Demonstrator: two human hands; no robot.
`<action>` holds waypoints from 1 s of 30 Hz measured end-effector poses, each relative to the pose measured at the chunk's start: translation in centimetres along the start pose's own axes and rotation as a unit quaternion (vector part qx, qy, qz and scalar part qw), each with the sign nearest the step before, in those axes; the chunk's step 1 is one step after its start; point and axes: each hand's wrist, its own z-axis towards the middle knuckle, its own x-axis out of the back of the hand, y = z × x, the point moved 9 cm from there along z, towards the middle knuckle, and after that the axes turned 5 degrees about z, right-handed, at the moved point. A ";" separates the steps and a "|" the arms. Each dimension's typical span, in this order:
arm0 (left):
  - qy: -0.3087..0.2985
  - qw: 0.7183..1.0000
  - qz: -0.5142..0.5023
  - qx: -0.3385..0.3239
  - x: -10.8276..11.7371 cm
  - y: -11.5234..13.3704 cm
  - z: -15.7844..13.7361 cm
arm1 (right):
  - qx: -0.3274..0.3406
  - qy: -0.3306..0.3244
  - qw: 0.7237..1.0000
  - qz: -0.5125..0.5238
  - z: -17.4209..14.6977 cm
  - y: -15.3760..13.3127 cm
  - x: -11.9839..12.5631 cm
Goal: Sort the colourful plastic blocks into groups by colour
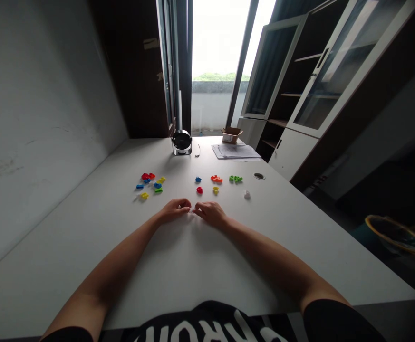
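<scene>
My left hand (176, 209) and my right hand (209, 212) meet low over the white table, fingertips almost touching. Between them shows a small whitish piece (192, 211), pinched from both sides and mostly covered by my fingers; its exact shape is too small to make out. Just beyond my hands lie a red plastic piece (199, 190), a yellow piece (216, 190) and a blue piece (197, 179). Orange pieces (216, 179) and green pieces (236, 179) sit farther right, with a white piece (247, 194) nearer. To the left is a loose mixed-colour cluster (146, 181).
The white table (193, 270) runs toward a window. At its far end stand a round black-and-silver device (181, 142), papers (236, 151) and an open cardboard box (231, 136). A cable hole (259, 176) is at the right, a wall at the left.
</scene>
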 end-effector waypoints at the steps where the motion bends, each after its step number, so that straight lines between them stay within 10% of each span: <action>1: 0.003 1.000 -0.002 0.001 0.0 0.0 0.0 | 0.008 0.008 1.000 0.001 0.0 -0.1 0.1; 30: -0.043 0.999 -0.004 -0.001 -0.2 0.8 -0.1 | 0.056 0.054 0.997 0.019 -0.3 -0.2 0.5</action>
